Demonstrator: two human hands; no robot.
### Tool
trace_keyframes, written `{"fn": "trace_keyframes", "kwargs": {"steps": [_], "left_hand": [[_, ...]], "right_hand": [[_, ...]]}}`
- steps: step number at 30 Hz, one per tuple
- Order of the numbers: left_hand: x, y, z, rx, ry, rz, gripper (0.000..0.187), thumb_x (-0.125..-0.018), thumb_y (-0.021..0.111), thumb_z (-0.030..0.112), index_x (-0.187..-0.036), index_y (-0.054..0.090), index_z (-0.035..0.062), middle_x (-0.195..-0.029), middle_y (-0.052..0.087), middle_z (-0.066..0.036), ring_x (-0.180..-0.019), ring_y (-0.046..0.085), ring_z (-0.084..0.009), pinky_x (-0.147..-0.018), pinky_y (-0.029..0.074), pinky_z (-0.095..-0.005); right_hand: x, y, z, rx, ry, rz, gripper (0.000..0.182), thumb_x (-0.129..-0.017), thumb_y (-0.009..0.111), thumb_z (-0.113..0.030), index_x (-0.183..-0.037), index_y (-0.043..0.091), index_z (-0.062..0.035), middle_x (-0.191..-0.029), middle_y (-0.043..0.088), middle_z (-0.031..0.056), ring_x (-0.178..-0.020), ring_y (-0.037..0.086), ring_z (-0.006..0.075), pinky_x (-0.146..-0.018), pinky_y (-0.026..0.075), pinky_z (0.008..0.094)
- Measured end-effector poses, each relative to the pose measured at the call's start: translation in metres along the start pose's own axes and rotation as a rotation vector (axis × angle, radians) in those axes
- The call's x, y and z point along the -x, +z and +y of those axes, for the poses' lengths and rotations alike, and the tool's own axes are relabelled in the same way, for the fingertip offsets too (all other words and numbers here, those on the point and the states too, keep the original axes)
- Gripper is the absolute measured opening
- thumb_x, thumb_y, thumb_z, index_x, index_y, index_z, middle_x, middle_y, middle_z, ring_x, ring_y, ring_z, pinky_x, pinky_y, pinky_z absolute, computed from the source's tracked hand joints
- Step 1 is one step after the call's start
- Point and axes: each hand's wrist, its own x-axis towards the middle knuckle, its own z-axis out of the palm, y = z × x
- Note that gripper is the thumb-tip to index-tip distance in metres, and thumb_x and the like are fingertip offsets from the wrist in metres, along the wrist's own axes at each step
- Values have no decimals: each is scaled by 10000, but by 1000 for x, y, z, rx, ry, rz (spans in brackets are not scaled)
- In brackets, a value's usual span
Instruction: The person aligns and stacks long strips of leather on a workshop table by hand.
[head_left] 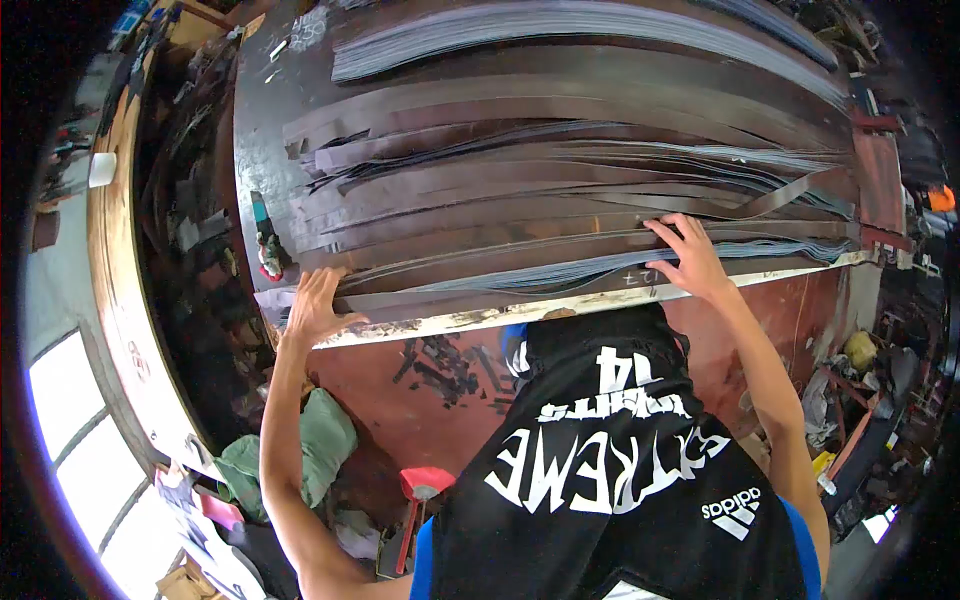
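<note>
I see long, thin dark strips [575, 268] with blue-grey edges, bunched along the near side of the table [262, 115]. They run beneath my right hand [690, 262], fingers and thumb spread. My left hand [318, 308] covers their left end, thumb out; I can't tell whether it pinches. A tool [263, 230] lies left, more stacks [580, 45] far.

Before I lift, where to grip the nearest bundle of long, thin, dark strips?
Likely both ends of the bundle, from the near side: it lies along the table's whitish near edge, spans most of its length and fans apart loosely, so a middle grip may let it sag.
</note>
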Motion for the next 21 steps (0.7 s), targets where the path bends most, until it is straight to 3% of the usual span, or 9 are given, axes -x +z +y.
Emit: {"fn": "trace_keyframes", "kwargs": {"steps": [7,9,10,11,14,21], "left_hand": [[-10,-16,42,-84,114,174,928,-647,889,498,-1393,550,61,-1226,617,-117,-1140,579,-353,-1032,392,-517],[-14,-11,63,-20,165,248,819,-677,860,486,-1338,608,72,-1257,593,-134,-1163,547,-361,-1020,400,-529],[-14,1,74,29,143,273,627,-724,849,411,-1217,667,70,-1201,608,-116,-1121,563,-348,-999,413,-512],[-14,14,82,29,140,274,627,-724,849,411,-1217,667,70,-1201,608,-116,-1121,563,-348,-999,413,-512],[-14,32,112,25,105,381,350,-784,817,239,-1052,669,70,-1062,616,-88,-985,599,-287,-920,427,-469],[8,44,127,11,-32,500,192,-833,784,184,-935,651,91,-892,620,-40,-845,616,-247,-848,428,-441]], "right_hand": [[4,9,3,-25,34,16,673,-801,829,-224,-1415,568,-129,-1319,516,156,-1211,492,393,-1047,424,493],[4,8,2,-43,22,13,661,-825,813,-266,-1418,557,-125,-1327,493,156,-1199,471,395,-1052,408,487],[4,8,2,-42,21,11,661,-825,813,-266,-1418,557,-125,-1327,493,156,-1199,471,395,-1052,408,487],[4,9,2,-46,24,9,670,-827,810,-261,-1431,551,-129,-1325,492,156,-1197,468,393,-1055,405,488],[4,10,3,-46,20,19,696,-830,806,-255,-1460,535,-138,-1318,489,157,-1188,467,390,-1056,400,491],[5,13,3,-53,-3,64,740,-826,803,-263,-1495,512,-141,-1284,506,162,-1167,474,396,-1051,397,500]]}}
